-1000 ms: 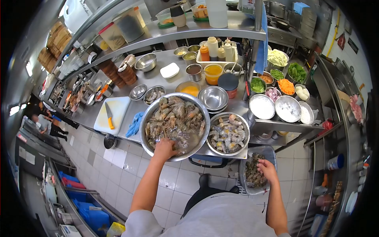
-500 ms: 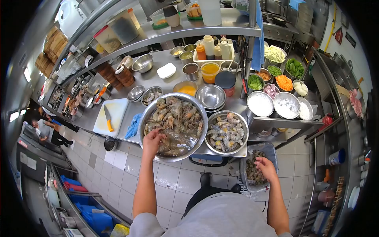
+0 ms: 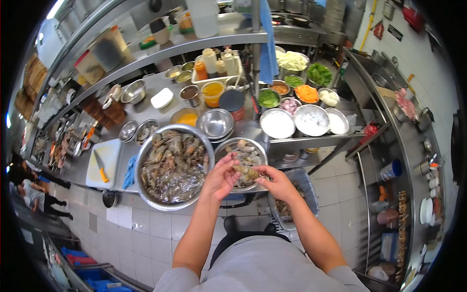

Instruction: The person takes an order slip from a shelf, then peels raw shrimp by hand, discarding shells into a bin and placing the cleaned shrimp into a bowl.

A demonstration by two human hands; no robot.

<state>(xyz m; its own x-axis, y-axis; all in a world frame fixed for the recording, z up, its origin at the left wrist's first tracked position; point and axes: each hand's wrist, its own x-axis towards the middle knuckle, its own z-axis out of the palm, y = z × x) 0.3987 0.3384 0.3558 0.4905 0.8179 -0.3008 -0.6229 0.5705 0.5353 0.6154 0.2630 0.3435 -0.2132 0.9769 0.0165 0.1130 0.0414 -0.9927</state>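
Observation:
A greyish-brown shrimp [image 3: 246,172] is pinched between my two hands, above the near edge of the counter. My left hand [image 3: 222,176] grips one end with bent fingers, and my right hand [image 3: 276,183] holds the other. Behind them, partly covered, stands a steel bowl of peeled shrimp [image 3: 242,147]. To the left is a large steel bowl [image 3: 141,182] with whole shrimp [image 3: 177,153] lying in water. Below my right forearm, a grey bin [image 3: 311,194] holds shrimp heads and shells [image 3: 283,207], partly hidden by the arm.
A knife [image 3: 100,165] lies on a white cutting board [image 3: 113,149], beside a blue cloth [image 3: 130,173]. Stacked steel bowls [image 3: 215,122], sauces and squeeze bottles [image 3: 210,60] stand farther back. Bowls of white powder [image 3: 277,123] and cut vegetables are at the right. A steel shelf [image 3: 146,59] overhangs the counter.
My left hand has left the large bowl and my right hand has risen from above the bin. Both now meet on a shrimp. The view has shifted to the right.

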